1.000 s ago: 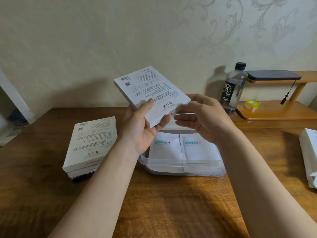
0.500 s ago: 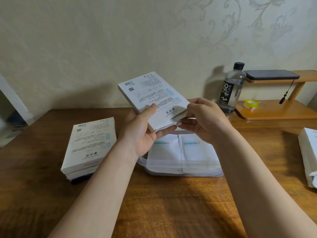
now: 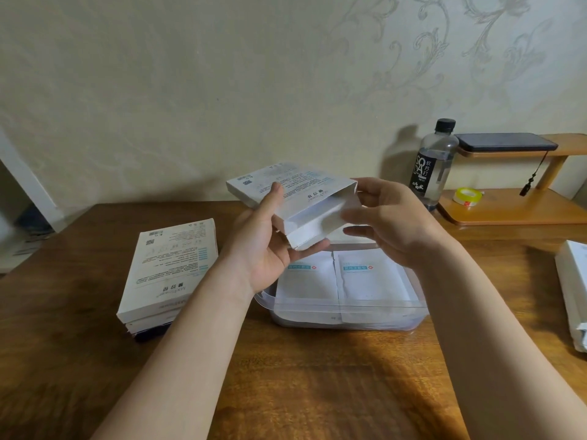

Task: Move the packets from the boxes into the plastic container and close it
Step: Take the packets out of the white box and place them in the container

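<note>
My left hand (image 3: 270,249) grips a flat white box (image 3: 295,192) above the back of the clear plastic container (image 3: 349,309), thumb on the printed face. The box's near right end stands open and shows a white inside. My right hand (image 3: 390,223) is at that open end, thumb against the top corner and blurred fingers at the mouth, pinching the end. Two white packets (image 3: 371,281) with blue labels lie side by side in the open container. A stack of similar white boxes (image 3: 171,265) sits on the table to the left.
A dark-labelled water bottle (image 3: 433,163) stands at the back right beside a low wooden shelf (image 3: 508,214) with a tape roll (image 3: 467,196) and a phone (image 3: 505,141). White packaging (image 3: 571,290) lies at the right edge of the wooden table (image 3: 317,376).
The box has come lower and tipped flatter over the container. Its end, closed before, is now open, and my right hand has shifted to the opening.
</note>
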The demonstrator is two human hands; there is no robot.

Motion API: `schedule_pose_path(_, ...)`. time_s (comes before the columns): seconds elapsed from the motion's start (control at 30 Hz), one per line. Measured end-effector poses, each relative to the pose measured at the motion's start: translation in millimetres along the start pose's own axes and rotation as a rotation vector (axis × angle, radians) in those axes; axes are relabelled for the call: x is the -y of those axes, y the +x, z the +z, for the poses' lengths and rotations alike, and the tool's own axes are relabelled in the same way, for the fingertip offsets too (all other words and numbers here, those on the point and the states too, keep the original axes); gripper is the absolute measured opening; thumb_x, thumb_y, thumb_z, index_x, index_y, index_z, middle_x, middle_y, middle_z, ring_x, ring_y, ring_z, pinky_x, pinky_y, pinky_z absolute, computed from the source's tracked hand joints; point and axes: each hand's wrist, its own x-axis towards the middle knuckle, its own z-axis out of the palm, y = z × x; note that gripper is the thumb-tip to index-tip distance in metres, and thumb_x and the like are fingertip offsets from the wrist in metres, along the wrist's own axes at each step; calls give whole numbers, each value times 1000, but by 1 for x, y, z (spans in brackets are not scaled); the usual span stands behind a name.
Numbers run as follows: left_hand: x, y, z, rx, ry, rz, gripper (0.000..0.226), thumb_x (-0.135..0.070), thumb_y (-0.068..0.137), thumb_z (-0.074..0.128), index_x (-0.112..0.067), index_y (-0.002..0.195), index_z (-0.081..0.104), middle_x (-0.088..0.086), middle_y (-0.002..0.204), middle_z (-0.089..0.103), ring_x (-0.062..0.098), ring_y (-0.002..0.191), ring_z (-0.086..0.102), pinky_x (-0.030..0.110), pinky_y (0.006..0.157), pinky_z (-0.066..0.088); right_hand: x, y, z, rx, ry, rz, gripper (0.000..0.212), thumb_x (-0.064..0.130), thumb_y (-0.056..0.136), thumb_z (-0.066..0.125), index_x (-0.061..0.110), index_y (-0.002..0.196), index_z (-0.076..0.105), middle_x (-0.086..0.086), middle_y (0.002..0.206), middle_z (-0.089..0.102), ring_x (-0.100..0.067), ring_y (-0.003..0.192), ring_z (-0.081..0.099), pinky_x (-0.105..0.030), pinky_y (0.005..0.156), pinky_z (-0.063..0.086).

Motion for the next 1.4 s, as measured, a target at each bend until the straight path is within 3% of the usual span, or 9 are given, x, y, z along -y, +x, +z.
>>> schedule_pose_path(0.17,-1,0,0,-83,37,-58,45,-50,95,64,-16,124,68,18,112,69,26,89,72,30,45,56,-2,-1,-2,-84,-327,-161,28,4,87,73,12,114,67,-3,99,73,-16,80,70,-39,78,61)
schedule_pose_path(0.3,-1,2,-1,-61,-109,-76,39,-33,96,67,-4,123,62,17,112,66,26,84,72,28,45,57,-2,-1,-3,-131,-547,-252,20,21,86,77,17,105,71,7,94,73,-10,80,69,-31,74,59)
schedule_pose_path(0.43,0,4,-2,-22,-212,-75,62,-18,86,73,1,141,53,22,138,61,33,94,74,32,57,63,-1,2,-5,-141,-379,-214,12,22,92,70,14,98,74,-7,94,74,-28,90,69,-48,79,58)
schedule_pose_path(0.5,0,4,0,-5,-230,-61,68,-16,80,75,-1,142,53,25,135,63,35,94,75,33,62,64,1,3,-5,-188,-283,-189,18,26,95,66,11,102,74,-14,99,73,-34,97,68,-44,75,62)
schedule_pose_path(0.77,-1,3,-2,13,-288,-62,78,-13,74,75,-1,147,50,19,136,64,31,93,75,35,65,64,6,4,-4,-305,21,-84,11,18,99,62,11,97,71,-14,91,72,-23,81,70,-43,77,58)
schedule_pose_path(0.9,0,2,-2,18,-295,-70,75,-12,73,74,-2,144,53,21,134,65,35,96,75,37,69,65,4,4,-3,-427,-82,-210,7,17,92,71,18,88,66,-11,83,67,-19,76,66,-33,64,61)
schedule_pose_path(1.1,-1,1,0,50,-316,-82,63,-10,81,70,-2,142,54,26,129,66,39,100,73,40,75,65,5,4,1,-387,-211,-229,16,20,100,59,22,95,75,-11,84,71,-13,75,62,-50,76,60)
schedule_pose_path(1.23,2,6,-3,68,-362,14,58,-3,85,64,-11,141,54,23,132,66,40,125,62,48,80,62,5,4,3,-473,-438,-299,28,24,96,63,18,122,70,6,94,69,1,78,61,-26,77,54)
schedule_pose_path(1.4,4,6,-2,47,-356,156,52,0,88,58,-17,138,55,17,118,73,33,112,70,48,88,61,9,-5,32,-299,-476,-389,3,17,85,77,17,88,76,4,78,72,-12,68,64,-37,70,56)
